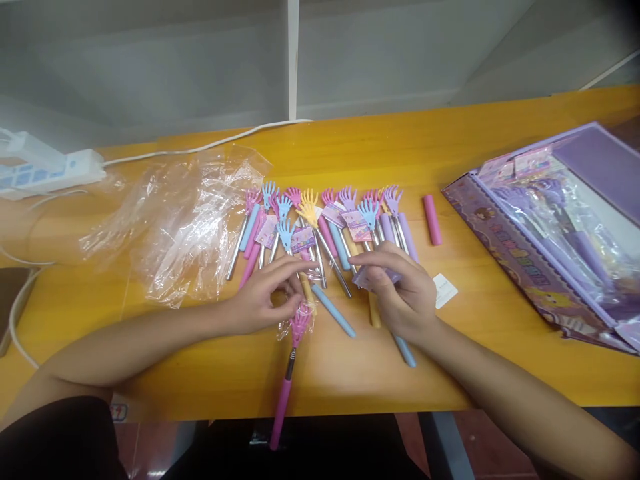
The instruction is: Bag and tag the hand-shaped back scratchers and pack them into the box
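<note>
My left hand (273, 293) is closed, thumb and fingers at the top of a pink back scratcher (283, 403). Clear plastic wraps its hand-shaped head, and its handle hangs past the table's front edge. My right hand (405, 290) is curled, thumb near the forefinger. A small purplish card shows around its thumb; whether the fingers grip it cannot be made out. Beyond both hands lies a row of back scratchers, among them a yellow one (309, 207) and a blue one (369, 213), with printed tags (357, 225). A loose blue tube (334, 311) lies between my hands.
Crumpled clear plastic bags (185, 233) cover the table's left part. An open purple box (530, 260) with bagged scratchers stands at right. A pink tube (433, 220) and a white card (444, 291) lie near it. A white power strip (55, 170) sits at far left.
</note>
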### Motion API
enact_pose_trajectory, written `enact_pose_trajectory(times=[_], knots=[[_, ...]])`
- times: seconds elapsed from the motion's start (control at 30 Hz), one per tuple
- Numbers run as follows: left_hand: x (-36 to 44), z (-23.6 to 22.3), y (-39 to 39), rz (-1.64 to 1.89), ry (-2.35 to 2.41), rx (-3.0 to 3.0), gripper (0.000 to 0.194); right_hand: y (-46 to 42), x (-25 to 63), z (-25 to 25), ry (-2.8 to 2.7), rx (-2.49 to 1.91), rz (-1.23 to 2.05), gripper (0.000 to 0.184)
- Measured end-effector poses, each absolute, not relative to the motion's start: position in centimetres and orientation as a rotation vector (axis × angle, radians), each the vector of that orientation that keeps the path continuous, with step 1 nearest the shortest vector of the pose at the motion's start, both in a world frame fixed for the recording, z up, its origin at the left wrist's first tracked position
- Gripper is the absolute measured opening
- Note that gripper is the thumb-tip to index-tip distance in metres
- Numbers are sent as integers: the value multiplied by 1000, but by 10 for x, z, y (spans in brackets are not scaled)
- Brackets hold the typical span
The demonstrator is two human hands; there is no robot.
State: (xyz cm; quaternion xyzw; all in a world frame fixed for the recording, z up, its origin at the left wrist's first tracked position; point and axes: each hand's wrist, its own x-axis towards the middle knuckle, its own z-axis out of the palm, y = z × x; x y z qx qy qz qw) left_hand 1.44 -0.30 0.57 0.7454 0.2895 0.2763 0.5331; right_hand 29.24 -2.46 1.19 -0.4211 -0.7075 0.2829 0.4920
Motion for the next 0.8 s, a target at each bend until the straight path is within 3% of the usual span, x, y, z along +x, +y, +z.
enact_pose_trajectory(times=[0.13, 0.47, 0.6, 0.8], knots=[[14, 5, -3, 669, 683, 1806, 57, -21, 287, 10, -1684, -1055, 709, 12], [16, 4, -1, 682, 674, 1911, 57, -27, 277, 6, -1417, -960, 1063, 27], [15, 6, -2, 664, 644, 1890, 60, -26, 280, 5, -1586, -1000, 835, 18], [13, 7, -1, 661, 580, 1744, 65, -23, 280, 15, -1798, -982, 569, 35]])
